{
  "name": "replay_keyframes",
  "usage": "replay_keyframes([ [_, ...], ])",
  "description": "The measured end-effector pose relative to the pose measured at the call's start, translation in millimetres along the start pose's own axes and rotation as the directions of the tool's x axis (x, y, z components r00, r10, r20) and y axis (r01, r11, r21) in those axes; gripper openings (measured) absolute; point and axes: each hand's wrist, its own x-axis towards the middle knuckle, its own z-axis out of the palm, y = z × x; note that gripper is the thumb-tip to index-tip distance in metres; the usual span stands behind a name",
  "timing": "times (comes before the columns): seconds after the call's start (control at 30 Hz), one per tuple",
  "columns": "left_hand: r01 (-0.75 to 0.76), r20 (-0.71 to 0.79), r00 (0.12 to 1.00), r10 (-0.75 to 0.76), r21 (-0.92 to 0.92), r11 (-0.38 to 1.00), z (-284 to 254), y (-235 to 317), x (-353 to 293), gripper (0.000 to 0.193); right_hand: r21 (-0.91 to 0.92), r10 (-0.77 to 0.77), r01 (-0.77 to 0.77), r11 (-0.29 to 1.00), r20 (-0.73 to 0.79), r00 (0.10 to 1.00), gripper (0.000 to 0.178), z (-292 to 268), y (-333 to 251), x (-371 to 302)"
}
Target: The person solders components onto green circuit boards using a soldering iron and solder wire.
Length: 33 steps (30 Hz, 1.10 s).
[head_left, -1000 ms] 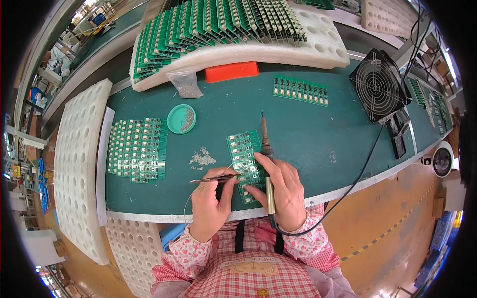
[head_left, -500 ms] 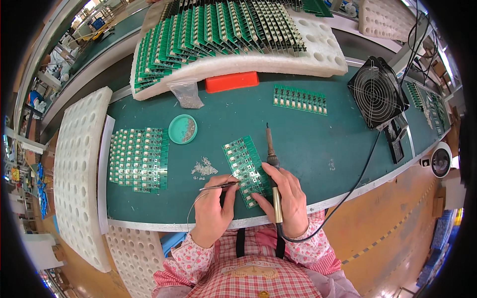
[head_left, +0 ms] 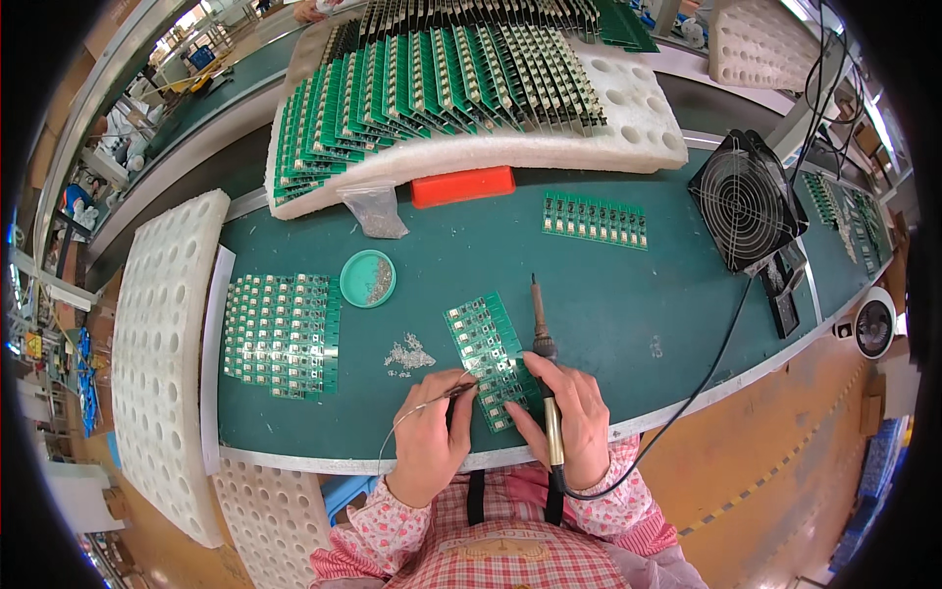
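Note:
A green circuit board with rows of pale square components lies tilted on the bench in front of me. My left hand is closed at the board's left edge, pinching slim, dark-tipped tweezers. A thin silvery wire curves down beside this hand; whether the fingers grip it is unclear. My right hand is wrapped around a soldering iron, whose tip points away from me over the bench. Fingers of that hand also touch the board's right edge. Loose tiny parts lie in a pile left of the board.
Stacked boards lie left, near a green dish of small parts. Behind are a plastic bag, a red tray, another board and white foam holding upright boards. A black fan stands right; the iron's cable crosses the bench edge.
The whole scene sits slightly lower in the picture. My hands, the tweezers, the soldering iron and the board keep nearly the same places relative to one another.

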Motion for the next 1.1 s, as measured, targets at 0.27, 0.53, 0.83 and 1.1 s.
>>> replay_keyframes([
  [0.27, -0.036, -0.008, 0.999, 0.036, 0.030, 0.999, 0.4, 1.7, 1.9, 0.016, 0.008, -0.005, 0.005, 1.000, 0.008, 1.000, 0.060, -1.1, -0.2, 2.0],
  [0.53, -0.044, 0.004, 0.999, 0.044, 0.051, 0.998, 0.7, 3.8, 2.7, 0.018, -0.008, -0.003, 0.003, 1.000, 0.029, 1.000, 0.061, -2.2, 0.9, 0.6],
  [0.83, -0.042, 0.018, 0.999, 0.041, 0.066, 0.997, -0.1, 6.6, 3.8, 0.019, 0.023, -0.001, 0.001, 1.000, 0.009, 1.000, 0.060, -2.2, 1.4, 0.4],
  [1.1, -0.033, 0.025, 0.999, 0.032, 0.063, 0.997, 2.2, 8.2, 5.6, 0.018, 0.305, 0.070, 0.027, 0.952, -0.303, 0.950, 0.020, -8.6, 15.3, -25.8],
])
